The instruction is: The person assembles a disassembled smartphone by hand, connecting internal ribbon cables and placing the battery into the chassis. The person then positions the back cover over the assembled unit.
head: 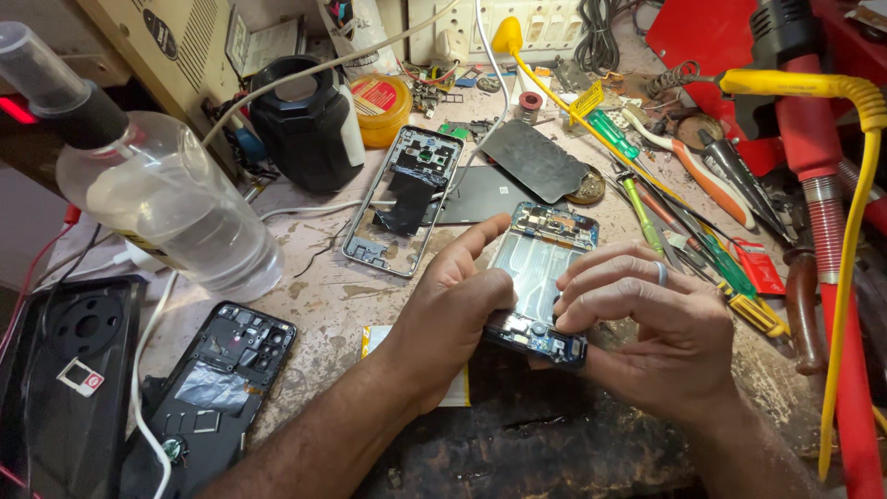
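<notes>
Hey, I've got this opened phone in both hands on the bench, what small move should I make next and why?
Probably press gently on the lower board with your right hand's fingertips while the left hand steadies the opened phone. The phone lies back-off with its boards exposed, your right fingertips already rest on its near end, and the left thumb braces its side. No tool is in either hand.

Pretty cramped bench: the left hand and right hand are crowding the opened phone, with a bare strip of worktop sitting free just left of them. A clear plastic bottle is blocking the far left, a metal phone frame is lying right behind, and screwdrivers are fencing off the right.
</notes>
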